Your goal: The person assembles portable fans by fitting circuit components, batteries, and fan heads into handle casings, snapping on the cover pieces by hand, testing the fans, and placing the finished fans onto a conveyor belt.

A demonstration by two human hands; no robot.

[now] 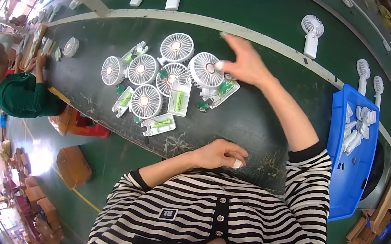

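Fingers (238, 43) spread free, the right hand (256, 71) hangs by a fan (204, 74) and bare circuit board (224, 88) a careless sweep could snag; left hand (213, 154) curled, grip unclear.

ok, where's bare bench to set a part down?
Bench between the clustered fans and the right forearm; also between those fans and the lone fan head at left. Crowded: mid-bench, fans and open housings packed tight.

From the wearer's head, one fisheye looks down past a striped shirt (262, 214) onto the workbench (244, 123) nearby
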